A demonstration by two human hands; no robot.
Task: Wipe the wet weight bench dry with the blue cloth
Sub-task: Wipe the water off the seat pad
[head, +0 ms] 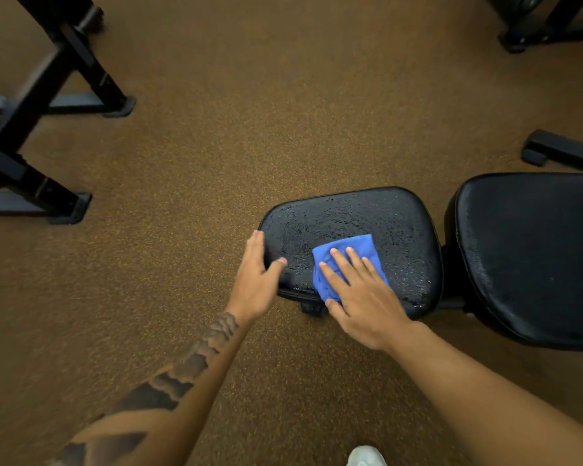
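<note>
Presses a folded blue cloth (360,245) flat under the right hand (360,297), fingers straight, on the near middle of a black padded weight-bench seat (350,216) beaded with water. Sets the left hand (256,280), fingers straight and holding nothing, at the seat's left edge. Shows a glossy black back pad (535,257) just right, speckled brown rubber floor (249,112) all around, black steel frames (31,112) far left.

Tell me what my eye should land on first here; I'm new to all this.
The bright blue cloth stands out first, pressed flat under the right hand on the near side of a black seat pad beaded with water drops. The left hand is open at that pad's left edge, and a second, larger black pad sits just to the right. Speckled brown floor surrounds it, with black metal frames at the far left.
</note>
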